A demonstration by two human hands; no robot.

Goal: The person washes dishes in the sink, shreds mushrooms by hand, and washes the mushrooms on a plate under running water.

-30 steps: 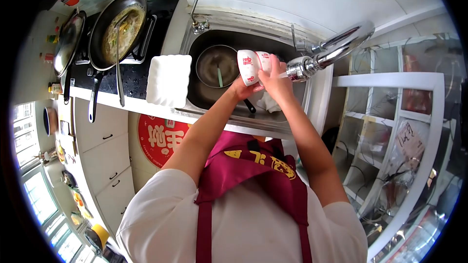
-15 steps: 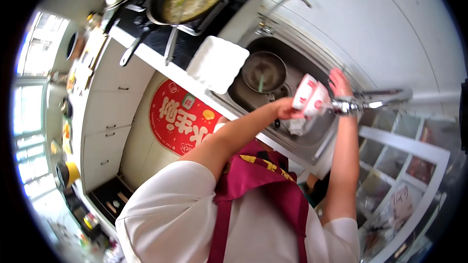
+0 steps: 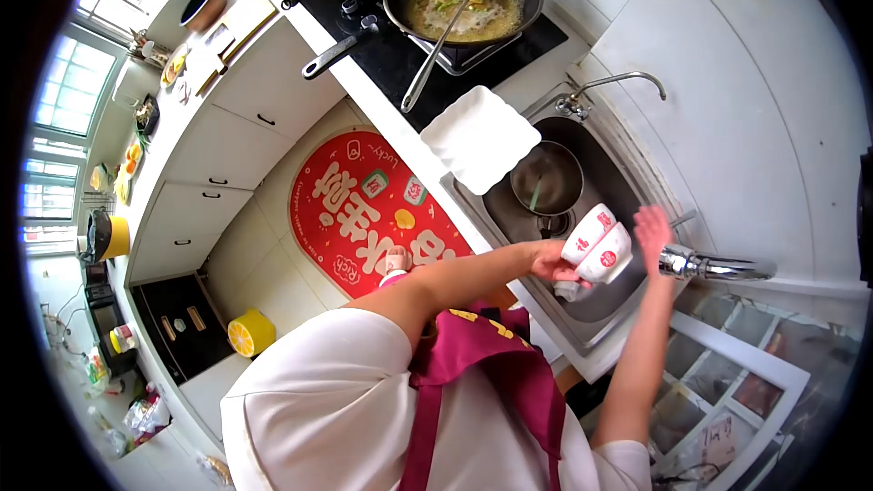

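My left hand (image 3: 552,263) is wrapped round the lower edge of two white bowls (image 3: 597,242) with red characters. The bowls are held together, tilted, over the sink (image 3: 595,307). Just right of them my right hand (image 3: 652,229) is raised with its fingers stretched out, holding nothing. Its wrist is beside the chrome faucet (image 3: 693,263). Farther back in the sink sits a round metal pot (image 3: 546,178) with liquid and a green-handled utensil (image 3: 536,193) in it. A small whitish item (image 3: 569,291), too unclear to name, lies below the bowls.
A white square dish (image 3: 480,138) rests across the sink's corner and counter. Beyond it, a wok (image 3: 400,2) with food and a ladle (image 3: 427,68) stands on the stove. A second, curved tap (image 3: 627,80) rises behind the sink. A red mat (image 3: 320,218) covers part of the floor.
The camera view has shifted, so the sink and stove appear farther right and lower. The bowls are still in my left hand. My right hand remains near the faucet with its fingers stretched out.
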